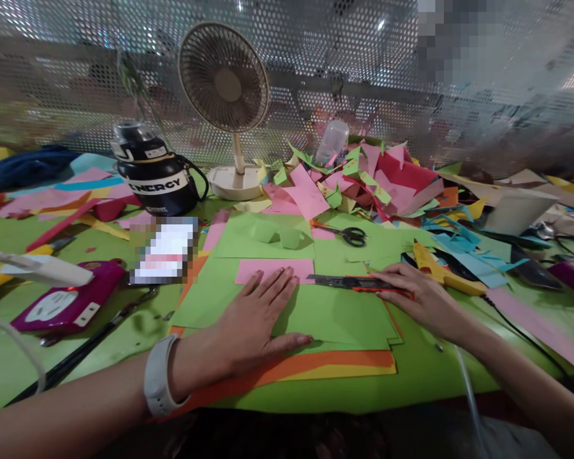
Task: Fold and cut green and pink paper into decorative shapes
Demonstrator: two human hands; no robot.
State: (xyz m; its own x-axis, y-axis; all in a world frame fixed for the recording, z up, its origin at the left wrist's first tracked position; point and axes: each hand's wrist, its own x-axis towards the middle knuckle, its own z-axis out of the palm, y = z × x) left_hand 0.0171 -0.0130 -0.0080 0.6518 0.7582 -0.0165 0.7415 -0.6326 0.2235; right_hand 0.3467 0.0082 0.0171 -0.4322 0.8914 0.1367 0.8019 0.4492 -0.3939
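My left hand (261, 319) lies flat with its fingers spread on the green paper (344, 315), fingertips over the lower edge of a small pink paper strip (272, 268). My right hand (421, 296) is closed on what looks like a utility knife (344, 282), long, thin and black with orange-red along its rear part. Its tip points left and touches the right end of the pink strip. Orange paper (325, 366) and yellow paper show beneath the green sheets. Above the strip, another green sheet (249, 236) has a raised, cut-out flap.
Small scissors (351, 236) lie beyond the knife. A yellow glue gun (444, 271) with a black cable sits by my right wrist. Behind are a fan (224, 80), a dark bottle (157, 182) and a heap of paper scraps (363, 175). A phone (167, 252) and purple power bank (71, 299) lie left.
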